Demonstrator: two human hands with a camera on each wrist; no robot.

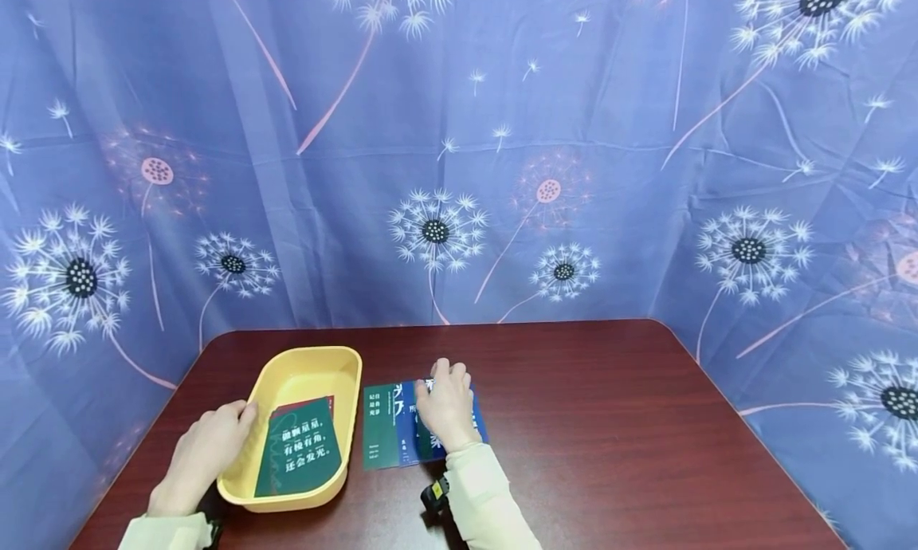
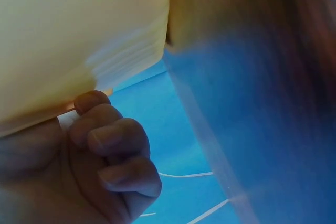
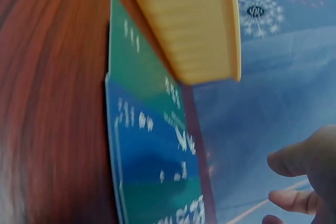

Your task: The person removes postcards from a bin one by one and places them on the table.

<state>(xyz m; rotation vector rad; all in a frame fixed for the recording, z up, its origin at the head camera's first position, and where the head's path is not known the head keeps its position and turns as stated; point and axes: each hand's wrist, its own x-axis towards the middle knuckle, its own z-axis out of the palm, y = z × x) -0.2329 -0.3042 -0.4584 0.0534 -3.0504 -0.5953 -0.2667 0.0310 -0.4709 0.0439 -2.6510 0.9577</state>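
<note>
On the left of the table stands a yellow plastic basin (image 1: 308, 371). My left hand (image 1: 211, 450) grips its left rim, with the fingers curled at the edge in the left wrist view (image 2: 115, 145). Inside the basin lies a dark green card (image 1: 301, 446) with white Chinese writing, and a red card edge (image 1: 331, 405) peeks out behind it. Right of the basin, a green card (image 1: 380, 442) and blue cards (image 1: 407, 430) lie overlapping in a row. My right hand (image 1: 448, 406) hovers over the row's right part, hiding some of it; its fingers stand apart from the cards in the right wrist view.
The dark red-brown wooden table (image 1: 610, 430) extends to the right of the cards. A blue curtain (image 1: 502, 215) with dandelion prints hangs behind the table and along its sides. A black wrist camera (image 1: 434, 494) sits at my right cuff.
</note>
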